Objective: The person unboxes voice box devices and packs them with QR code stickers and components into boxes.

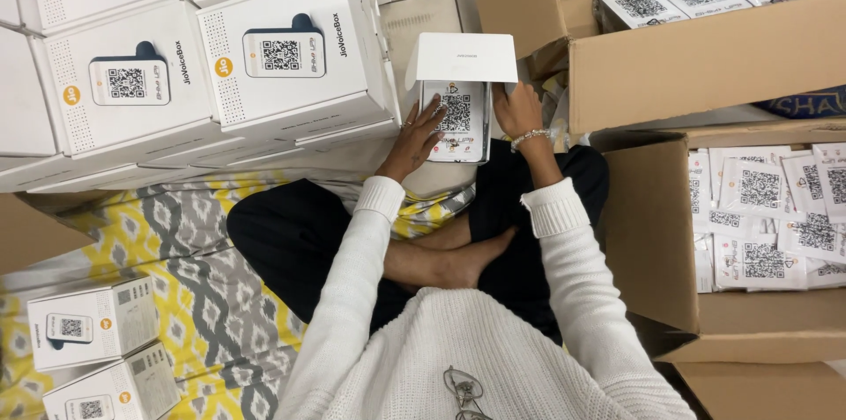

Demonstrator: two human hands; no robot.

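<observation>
Small white box (461, 89), lid up, at 12 o'clock, steadied by left hand (414, 140) and right hand (517, 111). Both pressed flat, clamping nothing. Likely to slide off the lap.

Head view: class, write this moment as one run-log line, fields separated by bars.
left hand on open white box | right hand on its right edge | cardboard cartons at right

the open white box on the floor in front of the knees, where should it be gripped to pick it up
Grip the open white box by its two long side walls, coming from left and right, roughly where the left hand and right hand already sit. The lid flap stands open at the far end and looks too floppy to lift by; the top is open, showing a code-printed insert.
</observation>
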